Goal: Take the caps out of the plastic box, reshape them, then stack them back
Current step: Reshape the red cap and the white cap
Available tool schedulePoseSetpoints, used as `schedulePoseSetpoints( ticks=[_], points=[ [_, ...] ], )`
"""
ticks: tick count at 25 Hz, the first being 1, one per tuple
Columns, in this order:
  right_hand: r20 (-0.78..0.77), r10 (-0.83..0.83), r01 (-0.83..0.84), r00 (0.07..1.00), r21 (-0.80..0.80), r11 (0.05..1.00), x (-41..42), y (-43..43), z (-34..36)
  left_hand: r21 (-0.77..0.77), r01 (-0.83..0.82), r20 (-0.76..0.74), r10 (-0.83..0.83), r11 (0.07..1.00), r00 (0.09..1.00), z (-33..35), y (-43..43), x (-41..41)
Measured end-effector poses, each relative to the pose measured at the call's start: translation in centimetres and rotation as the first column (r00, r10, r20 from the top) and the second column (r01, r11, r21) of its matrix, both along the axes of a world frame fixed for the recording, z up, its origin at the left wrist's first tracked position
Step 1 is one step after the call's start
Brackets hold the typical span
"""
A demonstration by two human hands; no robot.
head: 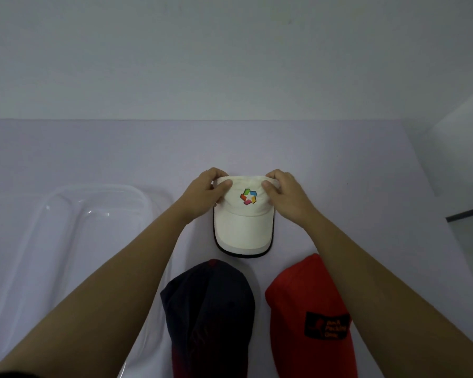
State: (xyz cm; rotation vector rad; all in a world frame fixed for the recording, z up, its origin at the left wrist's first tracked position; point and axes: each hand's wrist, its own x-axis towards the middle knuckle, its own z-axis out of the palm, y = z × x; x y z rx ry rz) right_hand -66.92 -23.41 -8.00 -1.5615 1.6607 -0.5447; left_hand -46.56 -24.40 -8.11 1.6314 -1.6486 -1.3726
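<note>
Dim, flat light is washing everything violet-grey; soft glare is glinting on the plastic box (74, 214) left of the hands, and wide-angle distortion is stretching the edges

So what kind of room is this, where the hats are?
Hard to say for sure; probably a plain work table set up for sorting, against a bare wall. Only a clear plastic box and three caps lie on it, like the white cap.
</note>
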Motion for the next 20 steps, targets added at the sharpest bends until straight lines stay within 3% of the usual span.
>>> schedulePoseSetpoints(
  ticks=[3,6,9,16,20],
  points=[
    [-0.123,0.028,-0.028,0.992,0.004,1.0,0.0,-0.9,0.0,-0.107,0.08,0.204,-0.057,0.991,0.977,-0.2,-0.4,0.2],
    [-0.085,0.054,-0.05,0.995,0.047,0.998,0.0,-1.4,-0.1,-0.067,0.099,0.19,-0.085,0.993,0.978,-0.2,-0.4,0.0],
    [-0.107,0.055,-0.054,0.993,0.011,0.998,-0.1,-1.8,0.2,-0.094,0.111,0.26,-0.083,0.989,0.962,-0.5,-0.5,-0.6],
    [-0.136,0.122,-0.123,0.983,-0.001,0.992,0.8,-0.9,1.0,-0.157,0.157,0.244,-0.116,0.975,0.963,0.6,-0.2,-1.4],
    [-0.121,-0.041,0.037,0.992,-0.031,0.999,1.0,-0.4,1.6,-0.199,0.139,0.293,-0.076,0.97,0.953,1.4,0.2,-1.6]
  ],
)
